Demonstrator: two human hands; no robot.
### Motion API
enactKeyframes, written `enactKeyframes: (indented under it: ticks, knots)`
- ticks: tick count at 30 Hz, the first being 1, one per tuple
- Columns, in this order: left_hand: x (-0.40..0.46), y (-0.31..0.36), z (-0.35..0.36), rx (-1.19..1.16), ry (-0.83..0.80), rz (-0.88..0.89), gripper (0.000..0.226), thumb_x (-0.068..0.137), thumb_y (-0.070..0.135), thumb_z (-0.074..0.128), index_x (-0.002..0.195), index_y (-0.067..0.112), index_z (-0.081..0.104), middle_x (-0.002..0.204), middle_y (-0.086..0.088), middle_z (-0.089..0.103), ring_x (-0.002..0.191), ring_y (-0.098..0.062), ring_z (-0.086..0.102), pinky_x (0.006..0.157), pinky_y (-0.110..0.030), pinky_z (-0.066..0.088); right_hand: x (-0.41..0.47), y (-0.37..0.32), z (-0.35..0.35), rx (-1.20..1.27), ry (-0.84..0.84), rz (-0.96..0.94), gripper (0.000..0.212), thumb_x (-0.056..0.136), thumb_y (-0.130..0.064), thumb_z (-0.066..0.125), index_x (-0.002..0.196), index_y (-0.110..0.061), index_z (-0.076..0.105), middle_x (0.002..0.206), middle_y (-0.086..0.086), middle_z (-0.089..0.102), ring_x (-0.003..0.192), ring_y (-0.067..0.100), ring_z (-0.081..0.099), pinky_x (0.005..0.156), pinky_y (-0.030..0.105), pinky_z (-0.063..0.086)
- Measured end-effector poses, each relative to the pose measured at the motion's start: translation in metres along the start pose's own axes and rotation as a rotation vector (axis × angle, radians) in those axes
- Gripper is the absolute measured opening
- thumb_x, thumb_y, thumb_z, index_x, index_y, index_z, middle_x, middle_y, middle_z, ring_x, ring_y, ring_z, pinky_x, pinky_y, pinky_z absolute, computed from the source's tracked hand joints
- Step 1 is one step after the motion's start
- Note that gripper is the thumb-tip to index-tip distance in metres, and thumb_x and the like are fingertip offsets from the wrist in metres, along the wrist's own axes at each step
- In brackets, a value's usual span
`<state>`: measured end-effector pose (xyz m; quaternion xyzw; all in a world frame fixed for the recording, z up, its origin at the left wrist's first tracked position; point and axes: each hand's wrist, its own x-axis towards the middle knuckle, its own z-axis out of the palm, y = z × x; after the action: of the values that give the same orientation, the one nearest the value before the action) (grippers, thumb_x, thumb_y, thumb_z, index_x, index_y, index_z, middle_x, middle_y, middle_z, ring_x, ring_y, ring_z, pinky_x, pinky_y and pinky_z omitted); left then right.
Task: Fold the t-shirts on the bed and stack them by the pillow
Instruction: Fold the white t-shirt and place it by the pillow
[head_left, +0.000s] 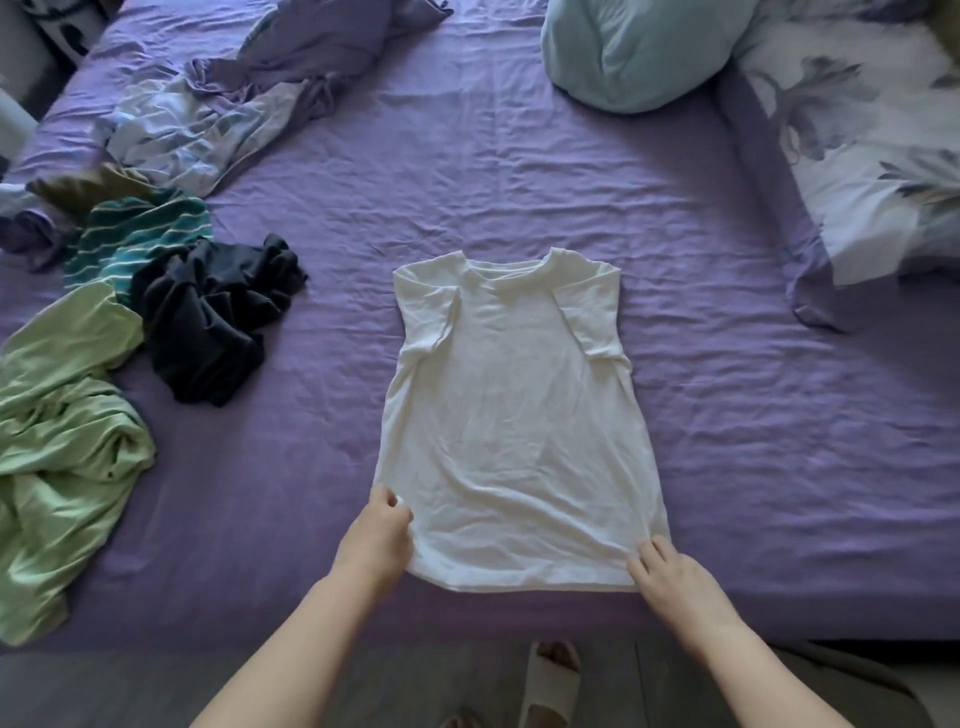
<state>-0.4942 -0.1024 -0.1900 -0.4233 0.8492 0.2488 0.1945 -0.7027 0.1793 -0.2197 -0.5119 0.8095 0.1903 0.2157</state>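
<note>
White tee (511, 415) flat on bed (727, 415), sleeves tucked in. L hand (376, 535) pinches hem corner; R hand (675, 577) fingers (652, 553) spread flat, pressing other corner.

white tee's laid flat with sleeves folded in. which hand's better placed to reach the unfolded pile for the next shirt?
Left. The left hand grips the white t-shirt's hem corner on the side where the black shirt and green shirt lie. The right hand is at the far corner.
</note>
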Motion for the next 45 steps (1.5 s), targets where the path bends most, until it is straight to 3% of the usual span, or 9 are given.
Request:
enactKeyframes:
  ticks: [4, 6, 8, 12, 18, 22, 26, 32, 45]
  knots:
    - [0.006, 0.004, -0.018, 0.338, -0.215, 0.258, 0.032, 0.081, 0.018, 0.056, 0.111, 0.010, 0.051, 0.123, -0.001, 0.033, 0.100, -0.022, 0.054, 0.077, -0.033, 0.052, 0.003, 0.014, -0.019, -0.044, -0.045, -0.103, 0.039, 0.039, -0.006, 0.086, 0.073, -0.008, 0.068, 0.076, 0.010, 0.062, 0.069, 0.026, 0.063, 0.040, 0.029, 0.050]
    - [0.009, 0.009, -0.023, 0.517, -0.219, 0.299, 0.037, 0.082, 0.009, 0.050, 0.119, 0.010, 0.047, 0.130, -0.004, 0.031, 0.110, -0.021, 0.050, 0.080, -0.030, 0.052, 0.005, 0.021, -0.029, 0.035, -0.058, -0.107, 0.028, 0.080, -0.002, 0.059, 0.108, -0.005, 0.059, 0.109, 0.012, 0.056, 0.103, 0.031, 0.056, 0.064, 0.035, 0.049]
    - [0.013, 0.016, -0.028, 0.665, -0.159, 0.329, 0.038, 0.086, -0.001, 0.042, 0.123, 0.007, 0.046, 0.132, -0.007, 0.032, 0.115, -0.023, 0.046, 0.080, -0.028, 0.046, 0.011, 0.027, -0.040, 0.117, -0.055, -0.051, 0.028, 0.091, -0.008, 0.042, 0.117, -0.011, 0.050, 0.119, 0.007, 0.051, 0.112, 0.029, 0.049, 0.067, 0.036, 0.039]
    - [0.034, 0.036, -0.043, 0.691, -0.113, 0.285, 0.023, 0.092, 0.006, 0.043, 0.111, 0.006, 0.057, 0.122, -0.008, 0.042, 0.107, -0.025, 0.051, 0.073, -0.033, 0.041, 0.037, 0.045, -0.053, 0.355, 0.116, 0.003, 0.015, 0.085, -0.019, 0.052, 0.097, -0.014, 0.059, 0.102, 0.006, 0.061, 0.106, 0.029, 0.053, 0.075, 0.037, 0.048]
    - [0.091, 0.033, -0.079, 0.108, -0.029, -0.007, 0.033, 0.089, 0.035, 0.060, 0.070, 0.007, 0.062, 0.086, -0.006, 0.056, 0.085, -0.025, 0.054, 0.068, -0.034, 0.042, 0.082, 0.065, -0.081, 0.950, 0.212, 0.288, 0.018, 0.089, -0.017, 0.052, 0.105, -0.013, 0.060, 0.104, 0.005, 0.065, 0.100, 0.024, 0.059, 0.075, 0.028, 0.039]
    - [0.121, 0.024, -0.105, -0.195, 0.079, -0.149, 0.031, 0.088, 0.026, 0.061, 0.059, 0.018, 0.050, 0.063, 0.003, 0.051, 0.066, -0.018, 0.047, 0.056, -0.030, 0.032, 0.110, 0.085, -0.093, 0.756, 0.031, 0.088, 0.043, 0.088, -0.027, 0.061, 0.128, -0.017, 0.047, 0.122, -0.002, 0.052, 0.114, 0.017, 0.052, 0.089, 0.022, 0.037]
    - [0.152, 0.025, -0.121, -0.264, 0.191, -0.135, 0.012, 0.090, 0.026, 0.056, 0.084, 0.015, 0.056, 0.081, 0.001, 0.060, 0.081, -0.021, 0.055, 0.065, -0.029, 0.036, 0.135, 0.097, -0.101, 0.543, -0.070, -0.052, 0.051, 0.088, -0.026, 0.059, 0.135, -0.021, 0.040, 0.132, -0.004, 0.045, 0.115, 0.015, 0.051, 0.097, 0.023, 0.038]
    - [0.207, 0.036, -0.138, -0.438, 0.222, -0.148, 0.009, 0.095, 0.018, 0.048, 0.093, 0.010, 0.052, 0.096, -0.006, 0.061, 0.090, -0.026, 0.054, 0.071, -0.033, 0.037, 0.175, 0.114, -0.139, 0.769, 0.315, 0.342, 0.010, 0.082, -0.011, 0.062, 0.092, -0.009, 0.061, 0.094, 0.009, 0.063, 0.090, 0.028, 0.059, 0.069, 0.031, 0.035]
    - [0.310, 0.068, -0.188, -0.581, 0.400, -0.230, 0.012, 0.100, 0.017, 0.033, 0.101, 0.007, 0.040, 0.113, -0.029, 0.057, 0.103, -0.041, 0.053, 0.078, -0.041, 0.038, 0.298, 0.153, -0.216, 0.936, 0.543, 0.626, 0.016, 0.086, -0.007, 0.057, 0.100, -0.006, 0.064, 0.104, 0.020, 0.062, 0.097, 0.036, 0.057, 0.071, 0.028, 0.032]
